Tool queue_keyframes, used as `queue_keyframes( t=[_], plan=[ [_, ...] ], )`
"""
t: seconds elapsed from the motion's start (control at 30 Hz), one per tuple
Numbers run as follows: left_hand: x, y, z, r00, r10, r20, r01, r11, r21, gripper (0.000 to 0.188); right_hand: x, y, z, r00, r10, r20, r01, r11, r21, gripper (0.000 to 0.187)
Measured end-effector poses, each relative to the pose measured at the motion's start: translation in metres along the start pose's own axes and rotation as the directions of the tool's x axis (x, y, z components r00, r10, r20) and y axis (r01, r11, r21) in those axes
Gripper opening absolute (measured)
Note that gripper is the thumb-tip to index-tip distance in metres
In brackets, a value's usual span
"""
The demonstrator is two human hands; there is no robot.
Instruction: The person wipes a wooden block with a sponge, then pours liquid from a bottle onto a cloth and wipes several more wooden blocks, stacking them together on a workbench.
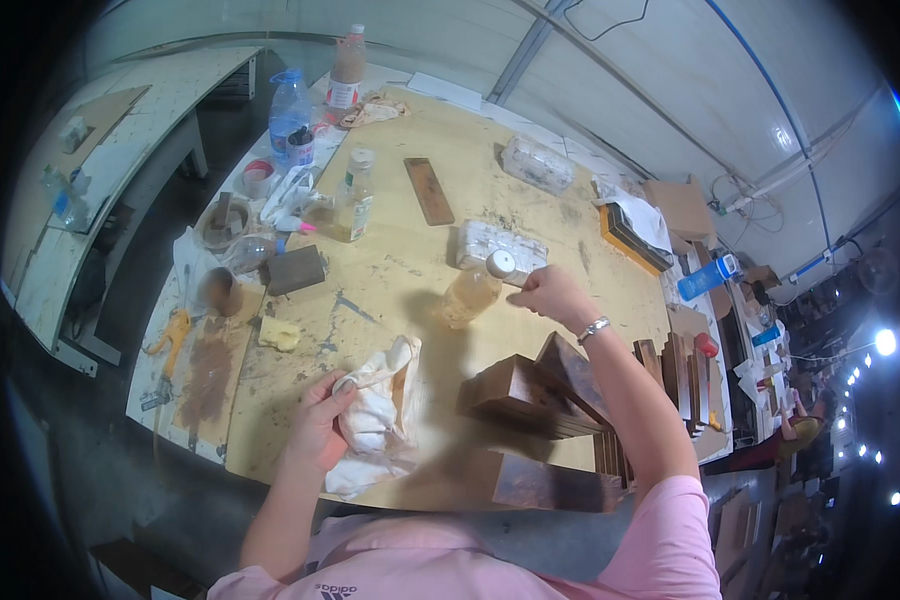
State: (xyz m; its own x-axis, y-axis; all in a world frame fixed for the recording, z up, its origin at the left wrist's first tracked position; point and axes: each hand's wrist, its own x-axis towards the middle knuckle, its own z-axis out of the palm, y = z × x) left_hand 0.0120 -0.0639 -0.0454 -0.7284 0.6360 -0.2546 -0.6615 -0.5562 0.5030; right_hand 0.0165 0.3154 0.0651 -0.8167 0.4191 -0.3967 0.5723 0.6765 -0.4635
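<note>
My left hand (330, 405) grips a crumpled white cloth (378, 400) with a brownish stain, low over the table's near edge. My right hand (558, 297), a metal bracelet at its wrist, is beside a clear bottle (470, 297) of pale yellow liquid with a white cap. Its fingers are curled together close to the bottle's right side; whether something small is between them is hidden. Under my right forearm lie stacked dark brown wooden blocks (530, 395). Nearer to me is another dark wooden piece (555, 485).
Behind the bottle rests a white wrapped block (502, 245). Farther left are a thin brown board (429, 191), another capped bottle (354, 200), a dark block (297, 270) and a yellow sponge (279, 334). A blue bottle (708, 277) lies at the right edge, near upright wooden pieces (678, 375).
</note>
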Motion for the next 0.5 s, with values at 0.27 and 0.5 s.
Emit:
queue_keyframes(
  t=[0.27, 0.5],
  plan=[
    [0.021, -0.026, 0.028, 0.99, -0.089, -0.11, 0.073, 0.987, -0.14, 0.022, 0.055, 0.014, 0.051, 0.968, -0.235, -0.094, 0.245, 0.962, 0.123, 0.074],
    [0.04, -0.038, 0.007, 0.989, -0.121, -0.091, 0.112, 0.99, -0.09, 0.026, 0.062, -0.057, 0.09, 0.926, -0.323, -0.195, 0.365, 0.897, 0.248, 0.051]
  ],
)
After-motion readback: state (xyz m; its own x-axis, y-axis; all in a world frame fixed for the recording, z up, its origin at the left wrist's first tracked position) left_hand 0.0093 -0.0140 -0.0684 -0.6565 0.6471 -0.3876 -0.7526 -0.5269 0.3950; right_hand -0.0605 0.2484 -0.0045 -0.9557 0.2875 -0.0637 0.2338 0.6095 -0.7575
